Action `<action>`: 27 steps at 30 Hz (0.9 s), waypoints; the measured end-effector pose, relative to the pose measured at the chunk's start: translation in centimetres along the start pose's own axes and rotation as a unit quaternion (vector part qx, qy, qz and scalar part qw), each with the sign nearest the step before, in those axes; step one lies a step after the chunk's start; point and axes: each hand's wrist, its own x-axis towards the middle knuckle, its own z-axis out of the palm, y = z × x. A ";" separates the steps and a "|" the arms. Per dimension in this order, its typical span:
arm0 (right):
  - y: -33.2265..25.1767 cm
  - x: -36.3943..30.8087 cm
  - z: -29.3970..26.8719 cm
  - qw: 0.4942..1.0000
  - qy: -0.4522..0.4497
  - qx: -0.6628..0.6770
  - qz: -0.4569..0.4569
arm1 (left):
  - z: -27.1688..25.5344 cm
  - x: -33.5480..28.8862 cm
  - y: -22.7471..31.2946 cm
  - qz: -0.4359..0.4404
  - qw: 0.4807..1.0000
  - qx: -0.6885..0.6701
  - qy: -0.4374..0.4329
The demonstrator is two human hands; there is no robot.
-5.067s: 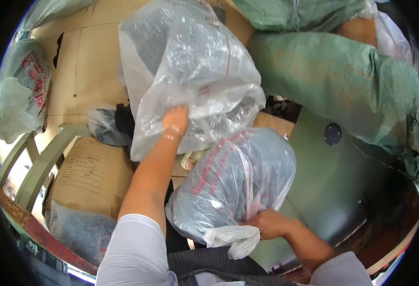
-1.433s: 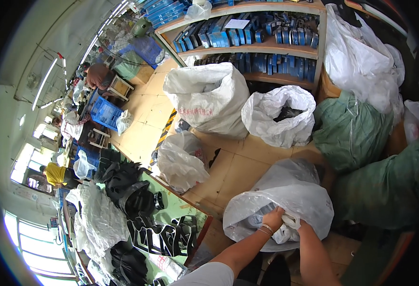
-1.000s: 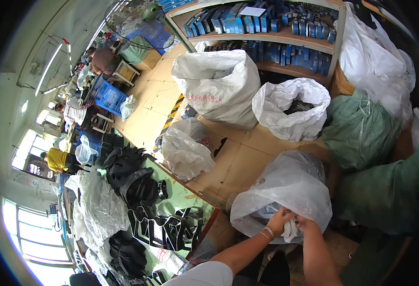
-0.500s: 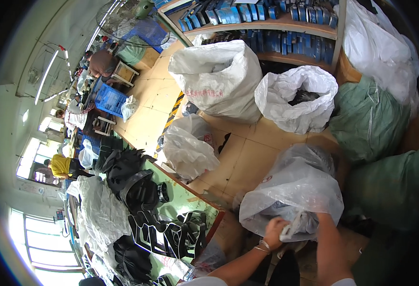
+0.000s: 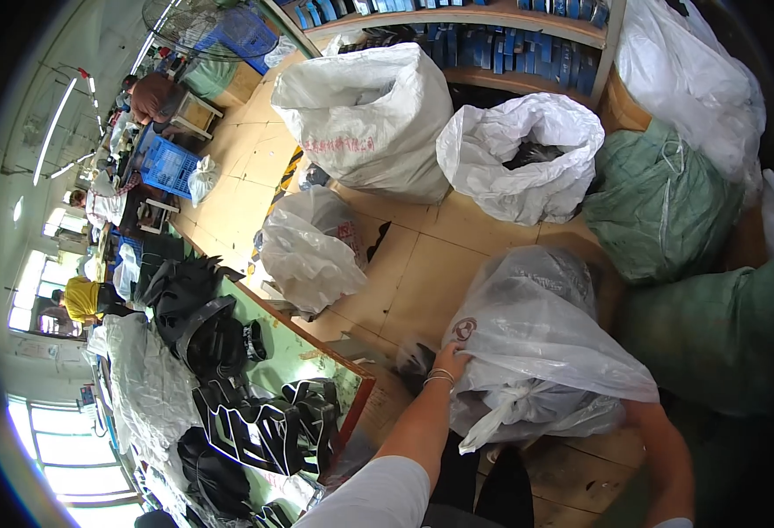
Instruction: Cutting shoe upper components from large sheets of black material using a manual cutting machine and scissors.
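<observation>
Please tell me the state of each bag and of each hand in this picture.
Clear plastic bag: full, knotted shut.
Left hand: pressed flat on its side.
Right hand: hidden behind the bag.
Big white sack: open, standing.
Smaller white sack: open, dark contents.
Green sack: tied shut.
</observation>
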 end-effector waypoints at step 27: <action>-4.8 -22.5 -22.1 0.987 -0.012 -0.133 0.095 | -18.4 -39.8 13.5 0.126 0.949 -0.133 0.255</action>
